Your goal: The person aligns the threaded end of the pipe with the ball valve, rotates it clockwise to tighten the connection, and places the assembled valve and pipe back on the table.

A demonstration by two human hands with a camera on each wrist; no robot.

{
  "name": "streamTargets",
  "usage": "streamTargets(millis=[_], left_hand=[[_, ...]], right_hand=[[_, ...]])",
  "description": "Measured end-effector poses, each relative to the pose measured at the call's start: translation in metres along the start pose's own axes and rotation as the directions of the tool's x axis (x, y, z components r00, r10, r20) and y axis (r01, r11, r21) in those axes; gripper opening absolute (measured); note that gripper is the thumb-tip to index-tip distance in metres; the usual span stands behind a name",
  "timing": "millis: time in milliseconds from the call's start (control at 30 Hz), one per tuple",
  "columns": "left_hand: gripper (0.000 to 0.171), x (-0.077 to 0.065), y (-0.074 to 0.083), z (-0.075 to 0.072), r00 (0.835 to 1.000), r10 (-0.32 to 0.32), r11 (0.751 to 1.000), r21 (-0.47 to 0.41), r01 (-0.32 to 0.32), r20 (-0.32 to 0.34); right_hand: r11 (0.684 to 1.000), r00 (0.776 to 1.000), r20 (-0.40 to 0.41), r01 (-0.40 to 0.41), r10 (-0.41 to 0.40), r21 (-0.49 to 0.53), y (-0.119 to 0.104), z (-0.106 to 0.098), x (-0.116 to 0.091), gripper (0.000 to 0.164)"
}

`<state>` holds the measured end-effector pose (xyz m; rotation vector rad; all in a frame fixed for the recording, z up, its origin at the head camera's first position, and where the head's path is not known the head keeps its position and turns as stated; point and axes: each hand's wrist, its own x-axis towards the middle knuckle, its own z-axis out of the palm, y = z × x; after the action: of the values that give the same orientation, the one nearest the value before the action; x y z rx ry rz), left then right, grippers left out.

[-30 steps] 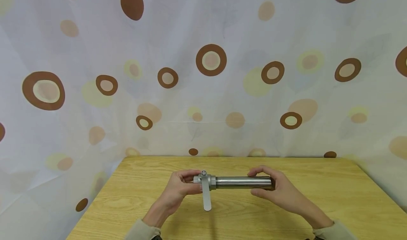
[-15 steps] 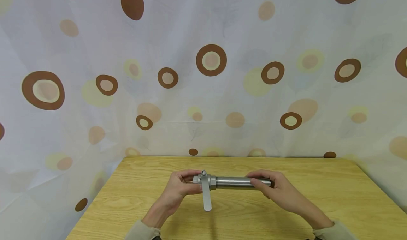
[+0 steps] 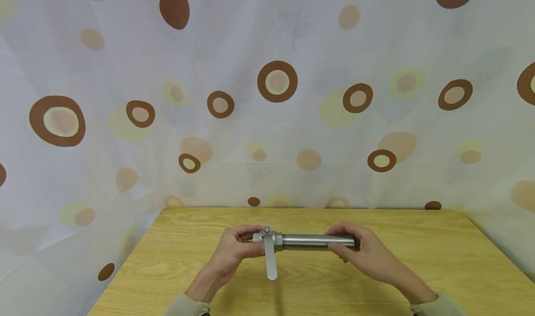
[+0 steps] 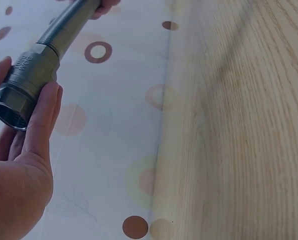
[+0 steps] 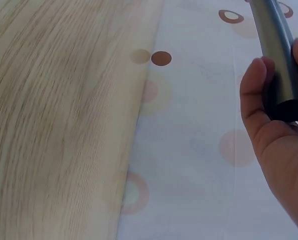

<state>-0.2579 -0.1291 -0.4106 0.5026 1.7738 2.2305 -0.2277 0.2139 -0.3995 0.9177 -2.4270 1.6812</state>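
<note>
Between both hands a steel ball valve [image 3: 273,240] with a flat lever handle [image 3: 270,262] is joined to a straight metal pipe [image 3: 307,242], held level above the table. My left hand [image 3: 229,255] grips the valve body, thumb on the near side and fingers behind. In the left wrist view the valve's open threaded end [image 4: 13,111] faces the camera, with raised lettering on the body. My right hand [image 3: 368,253] holds the pipe near its far right end, thumb in front and fingers curled behind. The right wrist view shows the pipe's dark open end [image 5: 289,110] by the palm.
Below the hands lies a wood-grain table [image 3: 167,269], its back edge meeting a pale curtain [image 3: 309,121] with brown and yellow circles. The curtain also runs along the left side. The lever's shadow falls on the table.
My right hand's thumb has closed from below onto the pipe's front, then slid slightly down it. The left hand, valve and lever stay nearly where they were.
</note>
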Motion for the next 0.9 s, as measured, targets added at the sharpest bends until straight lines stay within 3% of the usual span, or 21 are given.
streamTargets(millis=[167,367,467,600,767,900], left_hand=[[0.039,0.0000,-0.0007,-0.0007,1.000,0.013,1.000,-0.001,-0.013,0.006],[0.039,0.0005,-0.0025,-0.0018,1.000,0.013,1.000,0.001,-0.013,0.006],[0.039,0.0004,-0.0027,-0.0018,1.000,0.011,1.000,0.002,-0.011,0.005],[0.041,0.0002,-0.0023,-0.0013,1.000,0.007,1.000,0.006,-0.007,0.007],[0.043,0.0004,-0.0013,0.0000,1.000,0.006,1.000,0.017,-0.007,0.013],[0.043,0.0009,-0.0008,0.0007,1.000,0.004,1.000,0.022,-0.004,0.010]], right_hand=[[0.998,0.998,-0.001,-0.059,0.059,-0.014,-0.0021,-0.0001,0.0015,0.022],[0.997,1.000,0.014,0.009,-0.010,0.071,0.0016,0.0002,0.0002,0.031],[0.997,0.999,0.015,0.030,-0.031,0.070,0.0025,0.0000,0.0000,0.025],[1.000,1.000,0.012,-0.020,0.020,0.017,0.0006,-0.0009,0.0002,0.018],[0.996,0.996,0.010,-0.084,0.084,-0.014,-0.0005,-0.0010,0.0004,0.025],[0.998,0.999,0.017,-0.038,0.037,0.055,0.0026,0.0005,-0.0005,0.032]])
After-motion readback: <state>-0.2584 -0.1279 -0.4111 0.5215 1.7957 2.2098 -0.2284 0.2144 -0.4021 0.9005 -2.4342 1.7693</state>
